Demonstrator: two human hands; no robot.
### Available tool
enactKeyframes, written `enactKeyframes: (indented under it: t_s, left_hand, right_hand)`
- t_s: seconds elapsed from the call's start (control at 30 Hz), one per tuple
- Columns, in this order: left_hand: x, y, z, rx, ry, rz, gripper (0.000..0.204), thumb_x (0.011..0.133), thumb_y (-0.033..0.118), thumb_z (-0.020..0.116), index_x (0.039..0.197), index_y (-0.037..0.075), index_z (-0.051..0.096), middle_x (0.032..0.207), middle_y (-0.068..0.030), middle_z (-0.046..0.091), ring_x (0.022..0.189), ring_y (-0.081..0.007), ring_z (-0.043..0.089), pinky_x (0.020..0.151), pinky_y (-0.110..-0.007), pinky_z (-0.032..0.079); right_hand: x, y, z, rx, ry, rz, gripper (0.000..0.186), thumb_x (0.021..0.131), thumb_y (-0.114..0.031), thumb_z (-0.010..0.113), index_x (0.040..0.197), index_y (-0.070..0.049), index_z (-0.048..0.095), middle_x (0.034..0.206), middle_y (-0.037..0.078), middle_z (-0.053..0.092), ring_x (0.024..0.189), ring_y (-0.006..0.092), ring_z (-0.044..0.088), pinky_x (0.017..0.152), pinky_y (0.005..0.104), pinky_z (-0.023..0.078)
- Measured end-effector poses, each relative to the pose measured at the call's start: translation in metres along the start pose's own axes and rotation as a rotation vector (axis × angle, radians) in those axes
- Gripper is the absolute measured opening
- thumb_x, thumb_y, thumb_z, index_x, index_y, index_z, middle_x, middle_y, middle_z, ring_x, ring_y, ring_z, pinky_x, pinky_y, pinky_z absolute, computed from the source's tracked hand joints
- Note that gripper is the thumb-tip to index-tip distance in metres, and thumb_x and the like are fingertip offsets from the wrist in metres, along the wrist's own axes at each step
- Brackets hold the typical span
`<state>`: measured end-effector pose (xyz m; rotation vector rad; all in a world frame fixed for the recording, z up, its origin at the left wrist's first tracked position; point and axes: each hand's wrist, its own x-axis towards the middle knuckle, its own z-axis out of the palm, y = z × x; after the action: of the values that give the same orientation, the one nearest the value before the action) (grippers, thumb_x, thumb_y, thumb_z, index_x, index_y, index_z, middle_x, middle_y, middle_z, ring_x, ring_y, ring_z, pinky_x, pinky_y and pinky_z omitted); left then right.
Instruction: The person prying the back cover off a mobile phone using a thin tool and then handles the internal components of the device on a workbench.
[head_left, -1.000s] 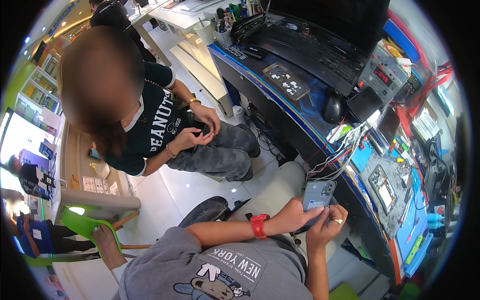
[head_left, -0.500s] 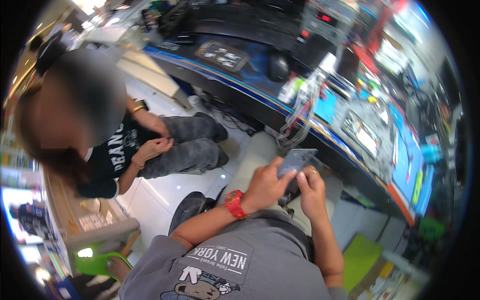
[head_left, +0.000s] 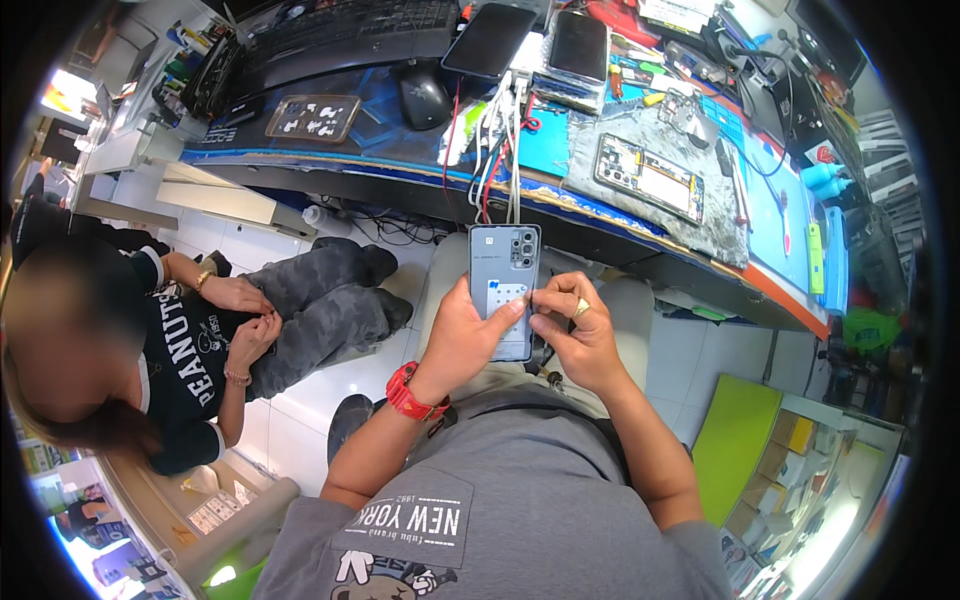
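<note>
A grey-blue smartphone point(head_left: 505, 260) is upright over my lap, its back facing me and its camera block at the upper right. Wrapped round its left side is my left hand point(head_left: 465, 325), with the thumb lying across the back near a white dotted sticker and a small blue mark. My right hand point(head_left: 575, 335) pinches at the phone's right edge, thumb and forefinger together. A ring is on that hand; the exact contact under the fingertips is hidden. On the bench ahead lies an opened phone point(head_left: 650, 178) with its inner parts showing.
The workbench point(head_left: 370, 175) runs across in front. On it are a keyboard point(head_left: 350, 45), a mouse point(head_left: 422, 95), a clear phone case point(head_left: 312, 117), two dark phones and hanging white cables point(head_left: 500, 150). A seated person point(head_left: 190, 330) is close on my left.
My view has turned and steadied. The phone, tilted before, now stands upright with its back toward me. Both hands remain on it, the right one at its edge.
</note>
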<state>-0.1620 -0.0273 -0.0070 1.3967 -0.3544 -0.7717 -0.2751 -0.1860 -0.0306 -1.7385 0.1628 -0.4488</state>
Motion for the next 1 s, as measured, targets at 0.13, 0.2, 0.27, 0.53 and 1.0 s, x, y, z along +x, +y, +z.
enactKeyframes:
  t_s: [0.13, 0.2, 0.27, 0.53, 1.0]
  left_hand:
    - [0.001, 0.0, 0.002, -0.023, 0.005, 0.013, 0.032, 0.098, 0.009, 0.073, 0.125, -0.002, 0.059, 0.113, -0.0091, 0.073, 0.1, -0.0121, 0.069, 0.087, -0.03, 0.058]
    - [0.001, 0.0, 0.0, 0.007, 0.024, 0.013, 0.031, 0.098, 0.009, 0.073, 0.124, -0.002, 0.059, 0.113, -0.0091, 0.073, 0.099, -0.0119, 0.069, 0.086, -0.03, 0.058]
    - [0.001, 0.0, -0.001, 0.026, 0.042, 0.008, 0.031, 0.098, 0.007, 0.073, 0.124, -0.003, 0.059, 0.113, -0.0096, 0.073, 0.099, -0.0125, 0.069, 0.086, -0.03, 0.058]
    - [-0.002, -0.011, 0.007, 0.2, 0.155, 0.145, 0.027, 0.097, 0.01, 0.073, 0.117, -0.005, 0.061, 0.098, -0.0141, 0.076, 0.087, -0.0179, 0.073, 0.075, -0.033, 0.059]
    - [0.001, 0.004, 0.007, 0.188, 0.109, 0.103, 0.029, 0.099, 0.009, 0.071, 0.121, -0.005, 0.059, 0.103, -0.012, 0.075, 0.092, -0.0162, 0.072, 0.08, -0.032, 0.058]
  right_hand:
    - [0.005, -0.006, 0.001, -0.14, 0.006, -0.08, 0.036, 0.085, 0.001, 0.08, 0.12, -0.007, 0.075, 0.108, 0.01, 0.061, 0.099, 0.024, 0.063, 0.082, 0.0335, 0.054]
    - [0.004, -0.006, 0.001, -0.14, -0.009, -0.099, 0.032, 0.086, 0.002, 0.079, 0.118, -0.006, 0.075, 0.107, 0.01, 0.061, 0.097, 0.0228, 0.063, 0.081, 0.0332, 0.054]
    - [0.0, -0.005, 0.0, -0.091, -0.037, -0.06, 0.029, 0.087, 0.002, 0.079, 0.115, -0.005, 0.075, 0.107, 0.009, 0.061, 0.097, 0.0212, 0.063, 0.082, 0.0323, 0.054]
    - [-0.004, -0.007, 0.009, 0.038, -0.025, 0.265, 0.009, 0.095, -0.001, 0.072, 0.099, 0.005, 0.067, 0.101, 0.01, 0.061, 0.088, 0.0165, 0.064, 0.075, 0.0308, 0.053]
    - [-0.006, -0.006, -0.001, -0.047, -0.063, 0.04, 0.021, 0.09, 0.002, 0.075, 0.11, -0.001, 0.072, 0.105, 0.008, 0.061, 0.089, 0.0174, 0.066, 0.078, 0.0322, 0.055]
